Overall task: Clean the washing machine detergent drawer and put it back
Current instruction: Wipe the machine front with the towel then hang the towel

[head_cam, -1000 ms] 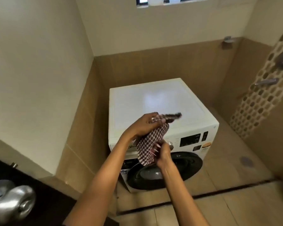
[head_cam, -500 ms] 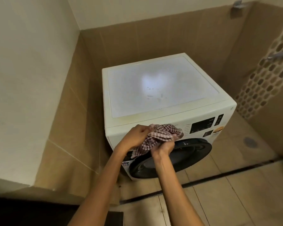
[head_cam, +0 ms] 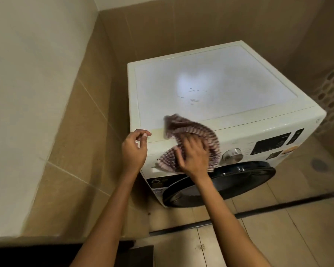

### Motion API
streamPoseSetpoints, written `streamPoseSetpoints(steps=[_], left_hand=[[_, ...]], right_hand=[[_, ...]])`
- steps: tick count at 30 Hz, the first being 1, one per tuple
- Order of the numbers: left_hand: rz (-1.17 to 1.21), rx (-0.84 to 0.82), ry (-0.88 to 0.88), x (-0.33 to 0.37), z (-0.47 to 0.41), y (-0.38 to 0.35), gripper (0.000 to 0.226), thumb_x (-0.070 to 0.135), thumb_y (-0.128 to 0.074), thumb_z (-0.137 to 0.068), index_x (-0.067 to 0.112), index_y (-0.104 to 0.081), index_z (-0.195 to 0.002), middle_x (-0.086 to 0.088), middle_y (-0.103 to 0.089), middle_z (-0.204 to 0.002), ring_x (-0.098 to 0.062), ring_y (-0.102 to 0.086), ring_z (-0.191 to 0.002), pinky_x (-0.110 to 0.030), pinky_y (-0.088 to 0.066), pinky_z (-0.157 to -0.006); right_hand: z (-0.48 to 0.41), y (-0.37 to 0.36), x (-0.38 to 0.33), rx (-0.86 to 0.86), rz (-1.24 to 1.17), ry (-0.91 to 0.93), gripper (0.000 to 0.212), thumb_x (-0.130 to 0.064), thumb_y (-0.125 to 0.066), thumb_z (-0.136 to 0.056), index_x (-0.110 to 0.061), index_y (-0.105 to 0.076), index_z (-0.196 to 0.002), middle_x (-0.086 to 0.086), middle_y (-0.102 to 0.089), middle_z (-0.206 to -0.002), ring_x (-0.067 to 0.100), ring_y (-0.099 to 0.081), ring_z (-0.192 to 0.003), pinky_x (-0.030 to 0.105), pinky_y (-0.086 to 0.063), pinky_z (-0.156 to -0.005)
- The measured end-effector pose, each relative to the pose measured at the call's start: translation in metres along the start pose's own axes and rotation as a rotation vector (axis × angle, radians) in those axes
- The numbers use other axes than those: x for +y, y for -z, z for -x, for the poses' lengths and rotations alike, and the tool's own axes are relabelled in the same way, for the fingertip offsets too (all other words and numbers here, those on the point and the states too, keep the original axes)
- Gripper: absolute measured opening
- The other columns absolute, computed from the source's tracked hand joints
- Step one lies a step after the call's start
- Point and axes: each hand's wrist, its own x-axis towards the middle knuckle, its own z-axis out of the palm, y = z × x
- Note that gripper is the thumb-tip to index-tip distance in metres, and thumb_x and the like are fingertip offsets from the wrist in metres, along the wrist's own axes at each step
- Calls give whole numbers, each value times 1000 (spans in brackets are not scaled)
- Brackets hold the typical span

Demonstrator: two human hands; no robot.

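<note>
While our left hand [head_cam: 134,149] hovers loosely curled and empty at the washing machine [head_cam: 201,83] corner, the detergent drawer [head_cam: 156,148] sits in its front panel (partly covered), where our right hand [head_cam: 193,156] grips a checked cloth [head_cam: 197,130].

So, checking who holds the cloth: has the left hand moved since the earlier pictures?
Yes. The left hand has left the checked cloth and shifted left, to the washing machine's front-left corner; the right hand alone holds the cloth.
</note>
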Motion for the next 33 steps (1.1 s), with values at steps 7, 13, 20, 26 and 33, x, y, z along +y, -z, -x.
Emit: streamPoseSetpoints(steps=[7, 13, 20, 26, 33], left_hand=[[195, 185, 347, -37, -13, -25, 38, -2, -49, -88, 5, -50, -125, -14, -48, -132, -25, -46, -122, -24, -33, -99], [321, 96, 533, -54, -16, -34, 51, 27, -50, -95, 15, -34, -141, -9, -47, -140, -26, -49, -124, -42, -40, -106], [380, 63, 478, -56, -18, -32, 51, 27, -53, -93, 8, -40, -139, -10, -53, -134, -23, -52, -121, -40, -40, -107], [397, 38, 470, -57, -16, -31, 53, 31, -53, -93, 11, -39, -140, -9, -53, -134, -23, -53, -120, -40, -43, -105], [343, 74, 450, -56, -15, -31, 52, 29, -51, -94, 10, -38, -141, -7, -53, -135, -20, -52, -121, -31, -41, -104]], right_hand=[[14, -26, -30, -173, 19, 429, 57, -29, -56, -78, -20, -41, -132, -1, -63, -121, 19, -54, -111, 34, -28, -101], [19, -14, -8, 148, -377, -291, 47, -26, -47, -83, -19, -34, -128, 12, -33, -132, 20, -36, -121, 37, -36, -104], [26, -19, -128, 278, -1112, -1562, 81, 5, -63, -69, -12, -26, -138, 3, -37, -131, 26, -47, -117, 40, -43, -99], [8, -6, -103, 524, -1478, -1935, 25, -5, -54, -90, -4, -55, -115, 12, -61, -117, 27, -59, -103, 34, -47, -92], [23, -8, -95, 463, -1840, -1875, 10, -11, -40, -82, -11, -48, -76, 4, -49, -77, 17, -47, -70, 30, -40, -76]])
